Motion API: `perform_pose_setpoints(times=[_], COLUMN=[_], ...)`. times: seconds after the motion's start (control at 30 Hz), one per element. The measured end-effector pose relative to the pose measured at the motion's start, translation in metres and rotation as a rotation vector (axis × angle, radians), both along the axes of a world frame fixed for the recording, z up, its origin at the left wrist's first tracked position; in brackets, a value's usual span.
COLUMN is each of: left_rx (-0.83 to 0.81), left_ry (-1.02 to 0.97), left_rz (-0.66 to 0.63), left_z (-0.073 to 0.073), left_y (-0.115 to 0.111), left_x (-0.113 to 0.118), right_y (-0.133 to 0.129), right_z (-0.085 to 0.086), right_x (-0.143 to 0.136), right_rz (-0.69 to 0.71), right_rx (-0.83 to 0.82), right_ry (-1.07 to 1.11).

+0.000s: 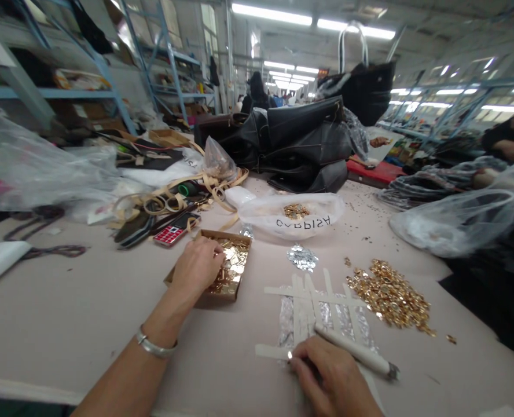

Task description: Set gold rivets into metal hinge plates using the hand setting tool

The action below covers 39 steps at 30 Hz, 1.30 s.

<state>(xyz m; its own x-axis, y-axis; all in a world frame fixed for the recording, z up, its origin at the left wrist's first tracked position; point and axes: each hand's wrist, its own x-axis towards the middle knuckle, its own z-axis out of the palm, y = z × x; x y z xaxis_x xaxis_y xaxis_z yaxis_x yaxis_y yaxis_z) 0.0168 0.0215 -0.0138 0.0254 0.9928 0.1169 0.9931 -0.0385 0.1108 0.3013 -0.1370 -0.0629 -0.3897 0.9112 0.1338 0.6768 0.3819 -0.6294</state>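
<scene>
My left hand point(199, 263) reaches into a small cardboard box point(241, 285) of flat, shiny gold metal pieces point(233, 260). Its fingers are bent together, and whatever is at their tips is hidden. At the near edge of a plastic-wrapped pad point(285, 321) fixed down with strips of tape point(278, 291), my right hand point(330, 373) pinches a small shiny metal piece point(290, 355). A cream-coloured rod point(356, 349) with a worn dark end lies along its knuckles; I cannot tell whether the hand touches it.
Gold metal pieces point(391, 295) are heaped on the right, silver discs point(303, 258) beyond the pad. Behind them are a white plastic bag point(257, 217) holding gold pieces and black leather bags point(304, 133). Straps point(165, 202) and a red calculator point(170, 234) lie left; a person point(513, 133) is far right.
</scene>
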Motion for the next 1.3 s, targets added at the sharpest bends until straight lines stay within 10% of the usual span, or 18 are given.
perform_pose_setpoints(times=[0.93, 1.3], left_rx=[-0.177, 0.035], left_ry=[-0.041, -0.518], left_rz=[-0.184, -0.026], left_z=[0.003, -0.003], left_y=[0.04, 0.027], left_x=[-0.014, -0.002], right_y=[0.0, 0.0], right_z=[-0.008, -0.007], right_x=[-0.011, -0.01], right_rz=[-0.173, -0.214], right_rx=[0.054, -0.015], right_ry=[0.116, 0.167])
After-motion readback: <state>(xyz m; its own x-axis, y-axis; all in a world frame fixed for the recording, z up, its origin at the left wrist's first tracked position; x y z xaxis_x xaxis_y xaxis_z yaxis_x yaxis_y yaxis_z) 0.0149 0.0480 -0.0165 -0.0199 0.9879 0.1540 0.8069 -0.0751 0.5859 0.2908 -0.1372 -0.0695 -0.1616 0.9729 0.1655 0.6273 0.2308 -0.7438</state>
